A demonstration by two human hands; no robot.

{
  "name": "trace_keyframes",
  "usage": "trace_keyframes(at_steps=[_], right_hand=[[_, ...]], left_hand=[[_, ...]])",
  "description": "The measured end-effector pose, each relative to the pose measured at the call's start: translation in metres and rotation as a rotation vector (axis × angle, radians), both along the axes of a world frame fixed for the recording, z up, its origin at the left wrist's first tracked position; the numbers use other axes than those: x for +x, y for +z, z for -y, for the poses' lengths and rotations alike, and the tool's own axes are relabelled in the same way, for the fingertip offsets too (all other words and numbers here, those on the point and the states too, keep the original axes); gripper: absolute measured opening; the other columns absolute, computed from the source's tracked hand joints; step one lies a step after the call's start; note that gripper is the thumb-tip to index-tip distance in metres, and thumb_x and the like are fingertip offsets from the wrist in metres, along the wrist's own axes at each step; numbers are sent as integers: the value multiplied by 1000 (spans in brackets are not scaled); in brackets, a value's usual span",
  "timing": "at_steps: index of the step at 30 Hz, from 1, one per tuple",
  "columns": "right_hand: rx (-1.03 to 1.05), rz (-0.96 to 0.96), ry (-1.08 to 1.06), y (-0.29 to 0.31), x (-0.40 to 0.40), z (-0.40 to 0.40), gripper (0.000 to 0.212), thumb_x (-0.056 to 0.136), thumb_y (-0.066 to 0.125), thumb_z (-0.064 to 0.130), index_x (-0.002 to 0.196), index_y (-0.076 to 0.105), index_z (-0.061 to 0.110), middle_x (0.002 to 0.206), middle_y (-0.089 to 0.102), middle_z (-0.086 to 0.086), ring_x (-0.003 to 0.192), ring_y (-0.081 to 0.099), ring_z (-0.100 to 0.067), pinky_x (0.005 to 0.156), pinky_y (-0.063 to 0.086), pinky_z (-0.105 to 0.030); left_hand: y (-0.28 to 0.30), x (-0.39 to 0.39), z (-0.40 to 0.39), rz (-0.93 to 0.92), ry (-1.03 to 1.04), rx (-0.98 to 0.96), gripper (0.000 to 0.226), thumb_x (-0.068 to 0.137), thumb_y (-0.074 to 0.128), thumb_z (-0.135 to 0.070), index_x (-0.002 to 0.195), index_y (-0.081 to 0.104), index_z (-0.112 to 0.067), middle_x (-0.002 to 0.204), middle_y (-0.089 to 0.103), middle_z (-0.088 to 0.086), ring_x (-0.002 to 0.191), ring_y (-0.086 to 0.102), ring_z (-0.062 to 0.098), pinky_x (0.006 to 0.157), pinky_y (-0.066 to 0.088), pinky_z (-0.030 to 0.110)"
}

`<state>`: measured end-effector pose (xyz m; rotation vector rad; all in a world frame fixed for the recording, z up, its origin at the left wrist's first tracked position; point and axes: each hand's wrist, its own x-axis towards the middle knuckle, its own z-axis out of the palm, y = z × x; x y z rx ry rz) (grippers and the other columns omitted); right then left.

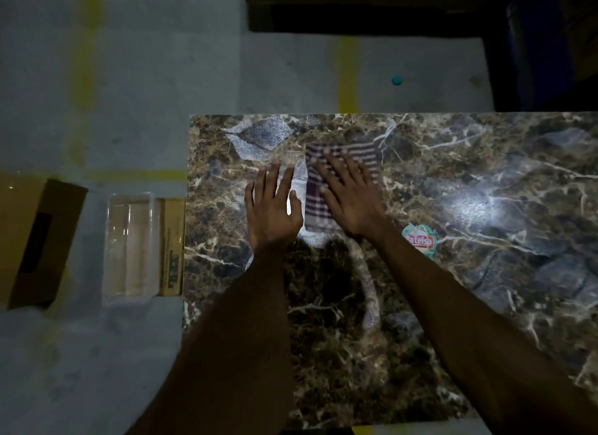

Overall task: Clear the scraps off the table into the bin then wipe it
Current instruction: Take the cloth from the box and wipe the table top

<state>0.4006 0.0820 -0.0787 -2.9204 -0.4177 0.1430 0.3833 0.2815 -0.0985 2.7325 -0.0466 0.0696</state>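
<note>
A purple and white checked cloth (pixel 315 192) lies flat on the dark marble table (pixel 453 175) near its far left corner. My right hand (pixel 351 198) presses flat on the cloth with straight, spread fingers. My left hand (pixel 275 208) lies flat on the table just left of the cloth, fingers straight, beside a bright reflection. A clear plastic bin (pixel 131 247) stands on the floor left of the table. A round red and green sticker (pixel 419 240) sits on the table right of my right wrist.
A cardboard box (pixel 35 237) lies on the floor at far left, and a flat brown box (pixel 171 247) stands between the bin and the table edge. A small teal cap (pixel 396 80) lies on the floor beyond the table. Dark furniture (pixel 372 10) stands at the back.
</note>
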Motion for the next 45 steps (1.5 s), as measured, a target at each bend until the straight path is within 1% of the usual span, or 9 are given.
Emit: trace_keyframes(at_steps=[3,8,12,15,18,24,33,40,45], right_hand=[[-13,-23,24,5,-23,24,56,112,24,45,166,11,37,175,8,5,162,3,-23,129,10,-50],[33,-25,-296,13,13,22,58,111,16,47,167,12,32,175,8,-1,162,1,-26,129,10,-52],[38,21,-302,4,53,-5,58,110,20,47,166,16,31,174,14,-3,161,8,-29,128,14,-54],[16,61,-142,1,39,-12,56,111,22,43,166,20,30,173,19,-4,160,14,-30,127,16,-53],[3,40,2,1,14,9,55,112,23,44,166,17,35,174,15,3,161,11,-25,129,10,-47],[39,19,-300,0,67,29,61,109,11,51,167,16,31,175,13,-1,161,6,-28,129,11,-53],[22,21,29,-4,38,14,56,112,21,46,166,11,36,175,9,4,162,3,-23,130,5,-46],[69,-16,-247,-2,78,38,59,110,15,51,166,13,34,175,9,-1,162,3,-27,129,2,-51],[59,42,-121,-7,72,5,56,112,20,47,166,12,36,175,13,-1,161,8,-28,129,5,-50]], left_hand=[[2,1,0,-20,0,-7,54,104,43,-33,158,37,-33,167,30,-5,156,22,20,124,18,50],[4,2,-2,-47,-6,0,52,103,46,-34,155,42,-34,165,35,-5,154,25,20,124,19,49],[11,24,9,26,32,105,29,99,49,-36,124,63,-27,131,60,-1,120,50,26,104,35,47],[15,38,27,52,94,145,21,98,50,-33,113,59,-22,114,58,9,100,51,32,91,41,47],[10,39,32,51,121,141,27,99,47,-31,122,56,-19,118,55,11,109,50,33,95,39,47],[-1,45,28,-29,5,77,54,104,38,-29,157,34,-27,166,29,-1,155,21,26,124,19,51],[0,45,27,-47,-2,71,55,105,33,-31,159,31,-28,169,24,-2,157,16,23,126,15,50],[3,45,28,-31,5,75,53,104,36,-31,157,35,-27,167,30,-1,156,20,23,125,17,52],[4,44,28,-9,-1,96,53,104,33,-31,157,36,-26,166,32,0,155,21,24,124,20,53]])
